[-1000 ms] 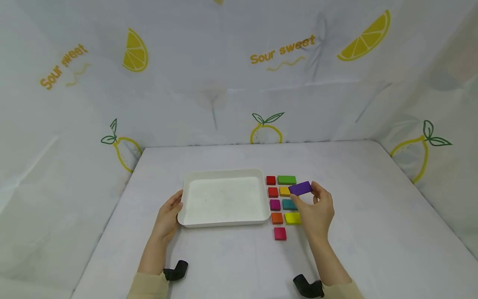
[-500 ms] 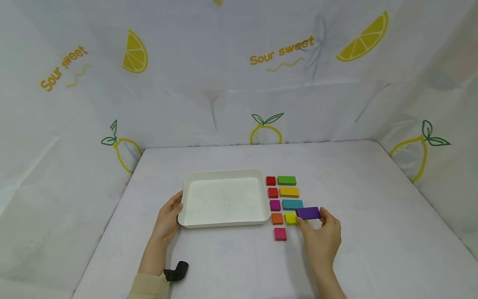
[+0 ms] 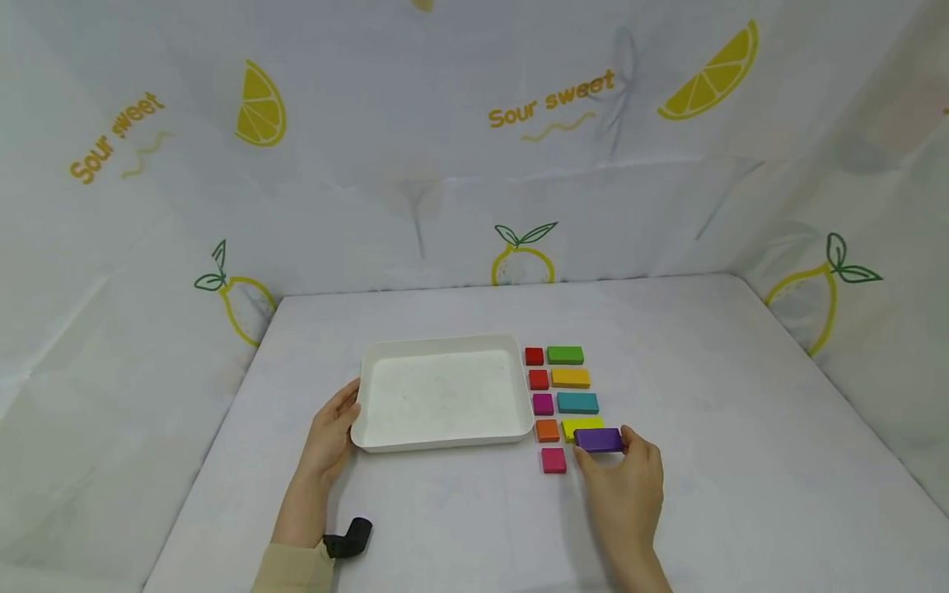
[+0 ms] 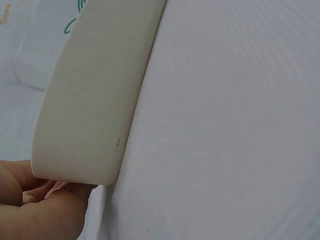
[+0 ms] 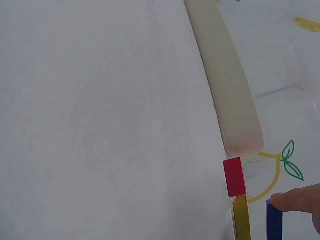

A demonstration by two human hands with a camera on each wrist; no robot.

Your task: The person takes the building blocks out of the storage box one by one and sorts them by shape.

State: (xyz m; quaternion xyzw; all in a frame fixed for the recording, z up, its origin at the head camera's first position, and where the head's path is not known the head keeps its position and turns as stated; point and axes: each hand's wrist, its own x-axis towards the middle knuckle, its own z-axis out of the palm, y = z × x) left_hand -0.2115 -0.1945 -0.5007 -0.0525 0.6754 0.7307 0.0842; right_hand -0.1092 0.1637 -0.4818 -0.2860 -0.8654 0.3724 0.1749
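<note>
A shallow white tray point(image 3: 445, 443) lies on the table. My left hand point(image 3: 332, 432) grips its left side, fingers against the end wall; the tray's side wall point(image 4: 95, 100) fills much of the left wrist view. My right hand point(image 3: 626, 494) pinches a purple rectangular block point(image 3: 599, 441) by its two ends, thumb on the left. That block is held over the near edge of a yellow block point(image 3: 582, 427) and hides part of it. In the right wrist view, a fingertip point(image 5: 285, 201) touches the end of the purple block point(image 5: 274, 222), which looks blue there.
Beside the tray's right wall runs a column of small square blocks, from red point(image 3: 534, 357) at the back to pink point(image 3: 553, 460) in front. Longer blocks, green point(image 3: 566, 355), orange-yellow point(image 3: 570, 378) and teal point(image 3: 577, 403), form a second column. A printed cloth point(image 3: 415, 165) hangs behind the table.
My right hand has brought the purple block toward me, from over the orange-yellow block to the yellow block's near edge. My left hand and the tray stay put.
</note>
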